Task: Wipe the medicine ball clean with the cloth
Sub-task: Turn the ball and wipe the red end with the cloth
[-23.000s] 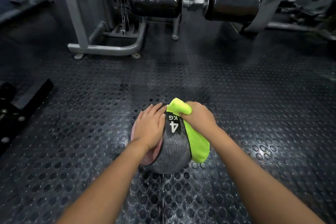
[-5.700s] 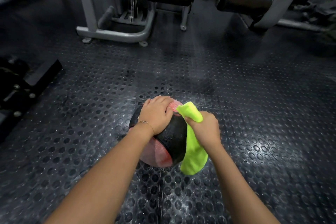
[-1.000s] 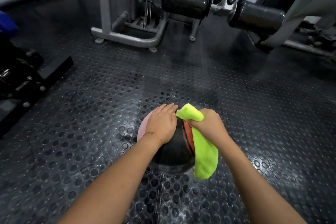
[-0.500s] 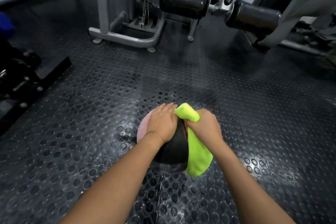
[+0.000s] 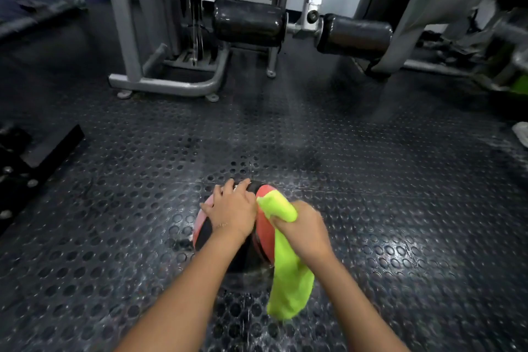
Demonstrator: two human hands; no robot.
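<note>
Medicine ball (image 5: 263,227) seated on studded floor (image 5: 114,237); top masked by left hand (image 5: 233,213), fingers spread flat on it; markings unreadable. Right flank draped by cloth (image 5: 288,274), bunched in clenched right hand (image 5: 305,230), long axis running down ball's near side.

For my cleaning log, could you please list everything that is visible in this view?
medicine ball: one, red and black, on the floor at bottom centre
cloth: one, neon yellow-green, draped down the ball's right side
floor: one, black studded rubber, throughout
machine frame: one, grey metal, top of view
roller pads: two, black, on the machine, top centre
dark equipment: one, black, left edge, kind unclear
white object: one, right edge, cut off, unidentifiable
left hand: one, fingers spread on the ball's top
right hand: one, grips the cloth against the ball
</note>
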